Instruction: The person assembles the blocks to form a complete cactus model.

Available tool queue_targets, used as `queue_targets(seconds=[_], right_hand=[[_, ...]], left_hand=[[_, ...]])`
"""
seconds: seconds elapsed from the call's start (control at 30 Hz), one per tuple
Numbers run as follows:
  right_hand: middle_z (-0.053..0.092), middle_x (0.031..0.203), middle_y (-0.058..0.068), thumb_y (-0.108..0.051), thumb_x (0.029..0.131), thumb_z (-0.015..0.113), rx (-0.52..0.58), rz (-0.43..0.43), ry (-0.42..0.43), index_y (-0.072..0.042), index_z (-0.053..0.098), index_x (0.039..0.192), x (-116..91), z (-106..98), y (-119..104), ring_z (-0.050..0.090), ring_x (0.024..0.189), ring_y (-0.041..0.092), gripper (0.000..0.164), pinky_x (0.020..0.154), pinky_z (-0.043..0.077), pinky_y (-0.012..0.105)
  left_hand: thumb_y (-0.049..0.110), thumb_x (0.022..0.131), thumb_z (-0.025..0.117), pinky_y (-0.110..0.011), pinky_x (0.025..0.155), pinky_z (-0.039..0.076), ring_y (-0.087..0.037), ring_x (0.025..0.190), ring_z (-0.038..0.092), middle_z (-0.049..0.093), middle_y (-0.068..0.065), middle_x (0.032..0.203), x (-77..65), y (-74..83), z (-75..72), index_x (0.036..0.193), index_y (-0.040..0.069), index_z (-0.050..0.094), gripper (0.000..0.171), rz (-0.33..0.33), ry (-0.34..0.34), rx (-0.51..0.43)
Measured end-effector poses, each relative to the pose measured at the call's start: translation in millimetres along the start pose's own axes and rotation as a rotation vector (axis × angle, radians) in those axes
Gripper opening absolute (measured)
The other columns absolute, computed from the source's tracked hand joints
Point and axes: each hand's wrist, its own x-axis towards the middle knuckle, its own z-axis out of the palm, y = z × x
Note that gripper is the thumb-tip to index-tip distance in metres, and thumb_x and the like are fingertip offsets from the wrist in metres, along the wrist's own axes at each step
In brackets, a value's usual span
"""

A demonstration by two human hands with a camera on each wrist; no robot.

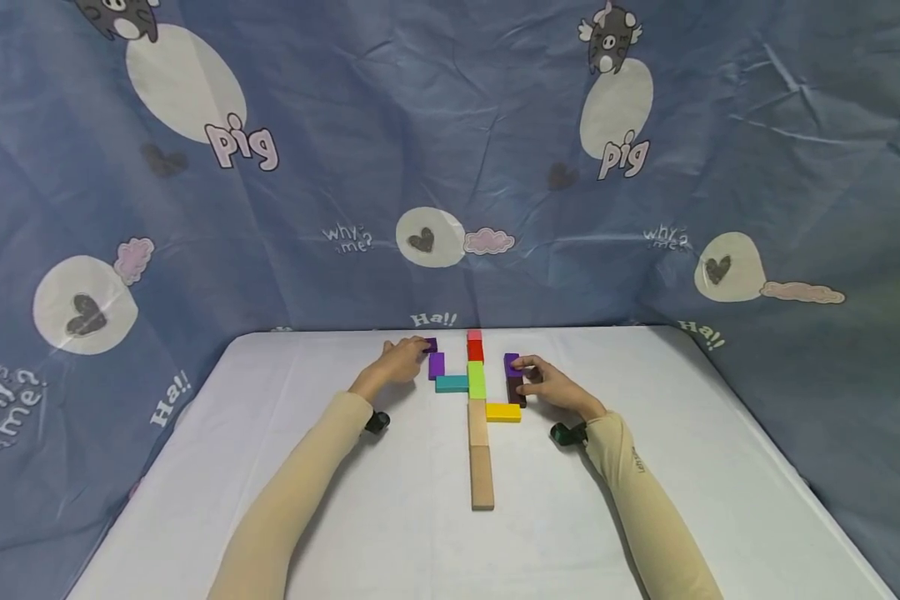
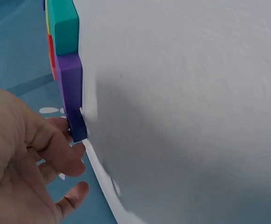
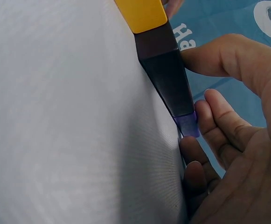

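Note:
My left hand (image 1: 401, 360) is at the far left of a block layout, its fingertips touching the end of a dark purple-blue block (image 2: 77, 127). That block adjoins a purple block (image 1: 437, 366), which leads to a teal block (image 1: 452, 383). On the other side, my right hand (image 1: 558, 390) rests its thumb against a black block (image 3: 167, 81), while its fingers touch a purple block (image 3: 188, 124) at the black one's far end. No finger shows on the opposite side of either touched block. A yellow block (image 1: 503, 412) lies near the black one.
Down the middle runs a column of blocks: pink (image 1: 474, 335), red (image 1: 475, 351), lime green (image 1: 476, 380) and two wooden planks (image 1: 482, 477). All lie on a white table (image 1: 390, 533). A blue patterned cloth (image 1: 450, 150) hangs behind the far edge.

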Motion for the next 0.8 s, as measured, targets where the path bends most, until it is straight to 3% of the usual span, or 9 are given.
queue_targets(seconds=[0.47, 0.67, 0.8], right_hand=[[0.046, 0.141, 0.011, -0.016, 0.088, 0.069, -0.013, 0.007, 0.008, -0.016, 0.048, 0.133, 0.8, -3.0, 0.7, 0.041, 0.121, 0.033, 0.049, 0.107, 0.030, 0.053], [0.046, 0.140, 0.012, -0.016, 0.088, 0.069, -0.001, 0.007, 0.001, -0.015, 0.048, 0.133, 0.8, -3.2, 0.9, 0.041, 0.122, 0.034, 0.050, 0.107, 0.030, 0.053], [0.047, 0.139, 0.013, -0.014, 0.088, 0.069, -0.007, -0.012, -0.002, -0.013, 0.048, 0.134, 0.1, -1.0, 1.1, 0.041, 0.119, 0.033, 0.050, 0.104, 0.032, 0.051]], left_hand=[[0.001, 0.091, 0.043, -0.057, 0.105, 0.026, -0.031, 0.138, 0.038, 0.042, -0.010, 0.150, 4.0, 8.0, 5.0, 0.141, 0.011, 0.049, 0.051, 0.039, 0.041, 0.002], [0.002, 0.091, 0.045, -0.057, 0.109, 0.025, -0.029, 0.141, 0.034, 0.036, -0.009, 0.154, 5.5, 8.8, 6.4, 0.149, 0.015, 0.039, 0.060, 0.038, -0.001, 0.056], [0.004, 0.093, 0.045, -0.056, 0.109, 0.025, -0.028, 0.142, 0.032, 0.034, -0.008, 0.155, 3.7, 9.3, 8.4, 0.148, 0.015, 0.040, 0.056, 0.029, -0.009, 0.083]])
